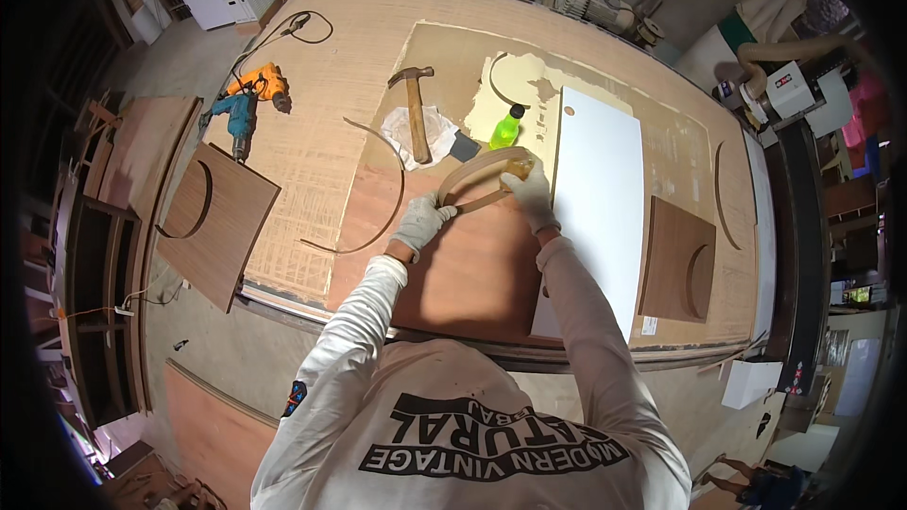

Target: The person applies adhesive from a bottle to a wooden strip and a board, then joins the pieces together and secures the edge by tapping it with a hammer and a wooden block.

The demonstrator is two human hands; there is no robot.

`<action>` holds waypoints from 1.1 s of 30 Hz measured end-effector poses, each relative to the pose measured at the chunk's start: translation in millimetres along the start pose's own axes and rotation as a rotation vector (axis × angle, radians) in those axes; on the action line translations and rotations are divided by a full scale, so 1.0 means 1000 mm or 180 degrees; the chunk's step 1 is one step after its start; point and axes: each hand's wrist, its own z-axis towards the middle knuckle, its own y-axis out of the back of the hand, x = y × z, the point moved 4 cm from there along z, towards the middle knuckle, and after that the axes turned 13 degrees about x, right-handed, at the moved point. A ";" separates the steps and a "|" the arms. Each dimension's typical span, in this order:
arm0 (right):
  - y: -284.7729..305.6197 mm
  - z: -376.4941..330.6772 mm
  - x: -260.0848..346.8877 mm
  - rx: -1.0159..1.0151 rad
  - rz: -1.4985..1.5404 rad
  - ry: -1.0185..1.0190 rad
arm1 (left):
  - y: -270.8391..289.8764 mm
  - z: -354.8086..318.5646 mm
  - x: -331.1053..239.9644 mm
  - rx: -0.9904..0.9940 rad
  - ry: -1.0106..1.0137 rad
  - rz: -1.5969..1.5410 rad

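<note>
The curved wooden strip [477, 179] lies on the reddish panel [463, 264] at the middle of the bench [312, 104]; it looks thin, light and springy, likely best gripped at its ends. The gloved left hand [420, 220] closes its fingers on the near end, while the right hand [532, 195] pinches the far end, seemingly with a small block.
</note>
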 end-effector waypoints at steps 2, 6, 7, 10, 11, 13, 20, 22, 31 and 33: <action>0.001 0.005 -0.016 -0.0062 -0.0673 0.0074 | -0.005 0.004 -0.008 0.0083 -0.0025 -0.0185; -0.011 -0.002 -0.013 -0.0074 -0.0531 0.0384 | -0.002 -0.001 -0.005 0.0070 0.0064 -0.0229; -0.001 -0.003 -0.014 -0.0161 -0.0464 0.0316 | -0.003 -0.001 -0.005 0.0071 0.0067 -0.0178; -0.001 -0.008 0.000 -0.0183 -0.0154 0.0085 | 0.000 -0.010 0.018 -0.0068 0.0145 -0.0166; -0.004 -0.009 0.008 -0.0180 -0.0043 0.0009 | 0.001 -0.013 0.028 -0.0141 0.0140 -0.0247; 0.005 -0.008 -0.015 -0.0340 -0.0221 0.0235 | -0.008 -0.001 0.021 -0.0100 0.0017 -0.0482; -0.042 -0.012 0.002 0.0041 -0.0668 0.0089 | -0.009 -0.005 0.034 -0.0037 0.0234 -0.0747; -0.042 -0.014 0.010 0.0041 -0.0446 -0.0132 | -0.008 -0.007 0.044 -0.0124 0.0208 -0.0700; -0.042 -0.027 -0.008 0.0275 -0.0606 -0.0038 | -0.018 -0.009 0.060 -0.0248 0.0418 -0.0833; -0.020 -0.021 0.000 -0.0059 -0.0355 0.0085 | -0.019 -0.006 0.069 -0.0293 0.0349 -0.1159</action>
